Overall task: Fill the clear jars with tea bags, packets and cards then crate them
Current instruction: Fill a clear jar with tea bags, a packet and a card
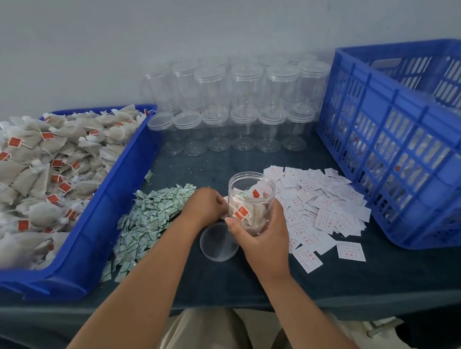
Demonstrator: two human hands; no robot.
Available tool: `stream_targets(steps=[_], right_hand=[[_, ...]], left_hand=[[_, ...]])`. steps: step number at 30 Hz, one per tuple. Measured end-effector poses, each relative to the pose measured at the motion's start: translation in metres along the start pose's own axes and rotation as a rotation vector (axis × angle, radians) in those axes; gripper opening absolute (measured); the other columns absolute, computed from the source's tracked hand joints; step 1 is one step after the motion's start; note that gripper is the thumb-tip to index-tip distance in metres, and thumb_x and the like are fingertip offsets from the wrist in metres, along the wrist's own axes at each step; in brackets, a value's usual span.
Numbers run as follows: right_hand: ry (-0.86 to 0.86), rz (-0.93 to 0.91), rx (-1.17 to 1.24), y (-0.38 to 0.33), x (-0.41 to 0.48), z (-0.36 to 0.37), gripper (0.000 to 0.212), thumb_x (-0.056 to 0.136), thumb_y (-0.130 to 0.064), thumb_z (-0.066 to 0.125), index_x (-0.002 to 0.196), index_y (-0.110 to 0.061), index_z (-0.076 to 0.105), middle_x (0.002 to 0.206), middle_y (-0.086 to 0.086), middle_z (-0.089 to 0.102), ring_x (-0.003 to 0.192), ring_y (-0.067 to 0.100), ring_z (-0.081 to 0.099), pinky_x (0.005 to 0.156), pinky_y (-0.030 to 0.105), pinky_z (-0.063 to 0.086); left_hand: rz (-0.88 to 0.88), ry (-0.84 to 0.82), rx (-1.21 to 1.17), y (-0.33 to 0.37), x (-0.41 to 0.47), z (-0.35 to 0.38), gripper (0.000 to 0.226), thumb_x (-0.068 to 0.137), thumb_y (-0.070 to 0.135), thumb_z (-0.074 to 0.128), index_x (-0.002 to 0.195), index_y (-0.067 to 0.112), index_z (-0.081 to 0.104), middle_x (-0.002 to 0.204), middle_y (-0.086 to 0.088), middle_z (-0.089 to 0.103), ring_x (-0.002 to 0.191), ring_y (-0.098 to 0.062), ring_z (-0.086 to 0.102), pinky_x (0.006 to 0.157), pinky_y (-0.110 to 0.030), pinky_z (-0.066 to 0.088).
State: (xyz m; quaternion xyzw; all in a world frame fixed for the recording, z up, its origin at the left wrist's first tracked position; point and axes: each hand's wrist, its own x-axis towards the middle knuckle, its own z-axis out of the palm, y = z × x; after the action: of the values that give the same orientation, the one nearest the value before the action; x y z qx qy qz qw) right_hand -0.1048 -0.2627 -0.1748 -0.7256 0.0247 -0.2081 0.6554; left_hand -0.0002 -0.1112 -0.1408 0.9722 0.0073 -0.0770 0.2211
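Around open jar [252,200]: right fingers [233,224] (wrapped tight)

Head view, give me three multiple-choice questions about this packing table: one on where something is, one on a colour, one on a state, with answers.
1. Where does the loose lid lie?
A. On the table below the held jar
B. Inside the crate
C. On the tea bags

2. What colour is the crate?
A. Green
B. Blue
C. Grey

3. What state is the held jar in?
A. Empty and capped
B. Uncapped with tea bags inside
C. Lying on its side

Answers:
1. A, it rests flat on the dark table by the right hand.
2. B, its slatted walls are blue.
3. B, its mouth is uncovered and red-tagged bags show through the wall.
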Motion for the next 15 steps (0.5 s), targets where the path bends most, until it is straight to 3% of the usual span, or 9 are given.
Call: stream_targets(steps=[3,7,11,15], right_hand=[[0.001,0.014,0.01,-0.001,-0.001,0.0,0.076,0.071,-0.06,0.091,0.132,-0.028,0.059,0.125,-0.013,0.07,0.119,0.012,0.069,0.099,0.045,0.06],[0.004,0.014,0.01,-0.003,0.0,0.0,0.075,0.071,-0.058,0.092,0.131,-0.027,0.059,0.124,-0.013,0.071,0.118,0.012,0.07,0.098,0.043,0.06],[-0.008,0.013,0.0,-0.004,-0.001,0.0,0.073,0.071,-0.059,0.092,0.13,-0.029,0.059,0.122,-0.014,0.071,0.117,0.01,0.07,0.097,0.042,0.061],[-0.01,0.025,0.006,-0.005,-0.001,-0.001,0.077,0.071,-0.059,0.091,0.135,-0.031,0.058,0.126,-0.015,0.07,0.119,0.009,0.069,0.098,0.041,0.061]], left_hand=[[0.006,0.044,-0.026,-0.003,-0.001,0.004,0.024,0.085,0.017,0.067,0.061,0.018,0.062,0.071,-0.005,0.07,0.064,-0.019,0.06,0.051,-0.026,0.039],[0.037,0.071,-0.032,-0.007,0.0,0.007,0.01,0.086,0.031,0.068,0.089,0.025,0.06,0.097,0.002,0.06,0.088,-0.019,0.059,0.071,-0.032,0.046],[-0.015,0.076,-0.105,-0.009,0.005,0.006,0.011,0.083,0.025,0.071,0.074,0.026,0.065,0.08,0.01,0.068,0.076,-0.015,0.065,0.07,-0.034,0.054],[-0.035,0.14,-0.229,-0.012,0.003,0.009,0.01,0.09,0.026,0.072,0.083,0.032,0.069,0.088,0.011,0.074,0.082,-0.009,0.067,0.077,-0.034,0.056]])
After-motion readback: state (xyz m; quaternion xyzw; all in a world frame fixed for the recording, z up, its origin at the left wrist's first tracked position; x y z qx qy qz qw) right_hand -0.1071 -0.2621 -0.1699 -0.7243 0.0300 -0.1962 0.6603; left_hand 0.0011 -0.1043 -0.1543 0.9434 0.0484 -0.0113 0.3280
